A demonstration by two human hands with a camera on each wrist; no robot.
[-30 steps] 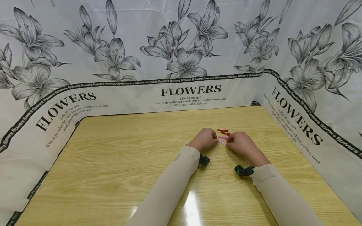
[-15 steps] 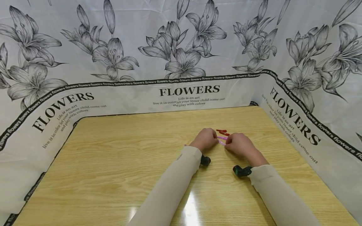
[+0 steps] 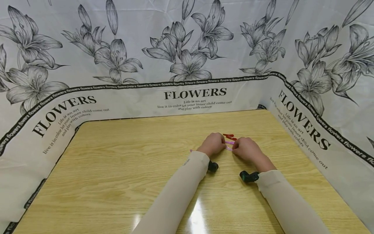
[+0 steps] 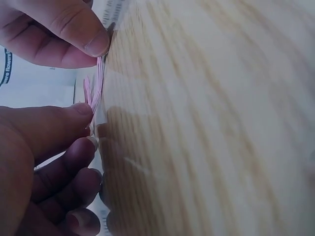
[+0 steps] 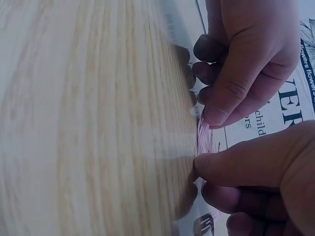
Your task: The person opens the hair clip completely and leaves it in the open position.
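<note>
A slim pink hair clip lies between my two hands, low over the wooden table. My left hand pinches its left end between thumb and forefinger. At the other end, the thumb and fingers of my right hand hold it. Both wrist views show the pink clip spanning the short gap between the fingertips. Just beyond lies a second pink hair clip, partly hidden by my fingers. Two red hair clips, a farther one and a nearer one, rest behind it.
A small pink tip peeks out left of my left wrist; the rest of it is hidden. The wooden table reaches back to a flower-printed cloth, which hangs along the back and both sides.
My left fingertips have come up to the near pink clip, which now sits with both ends in my fingers. The red clips stay in place; the head view has shifted slightly.
</note>
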